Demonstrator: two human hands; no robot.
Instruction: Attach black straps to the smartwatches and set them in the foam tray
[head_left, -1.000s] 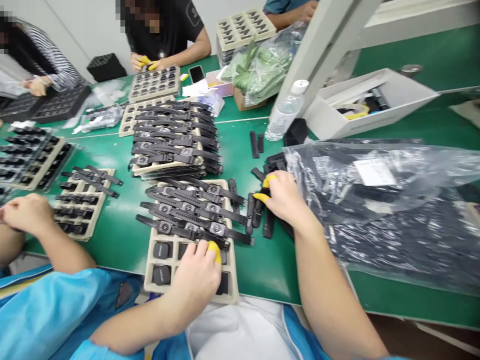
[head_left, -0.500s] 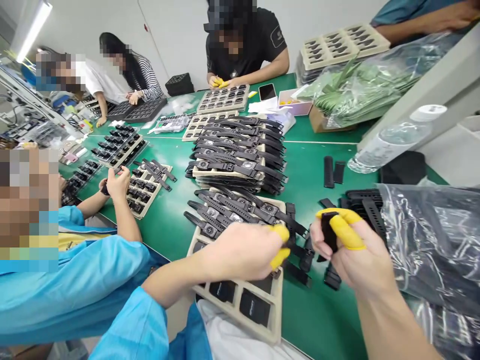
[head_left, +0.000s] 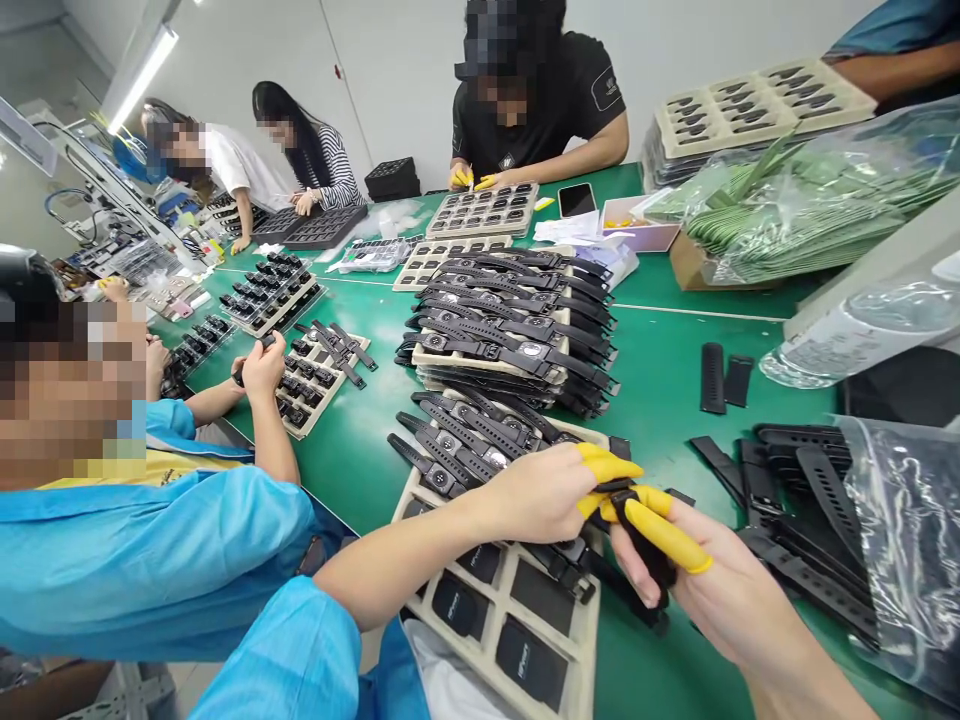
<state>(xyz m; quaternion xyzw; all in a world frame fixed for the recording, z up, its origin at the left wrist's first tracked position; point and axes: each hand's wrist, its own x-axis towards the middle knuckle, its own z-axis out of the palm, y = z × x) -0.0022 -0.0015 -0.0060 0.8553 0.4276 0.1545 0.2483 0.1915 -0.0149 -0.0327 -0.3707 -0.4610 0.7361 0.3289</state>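
Note:
My left hand point(head_left: 551, 490), with yellow finger cots, pinches the end of a black watch strap point(head_left: 619, 486). It meets my right hand point(head_left: 701, 575), also in yellow finger cots, whose fingers are wrapped round a black watch point(head_left: 651, 555). The fingers cover much of both pieces, so I cannot tell whether they are joined. Under my left forearm lies a beige tray point(head_left: 585, 660) with black printed pads in its compartments. Several black watches point(head_left: 450, 445) with straps lie across its far half.
Loose black straps point(head_left: 806, 540) and a clear plastic bag point(head_left: 911, 560) lie at right. Beyond the tray rises a stack of watch-filled trays point(head_left: 517, 330). A water bottle point(head_left: 847, 330) stands at right. A co-worker in blue point(head_left: 187, 560) sits close on my left; others work across the table.
My hands were apart and have come together, with the strap end now against the piece in my right hand. The camera view has shifted, so the surroundings appear further right.

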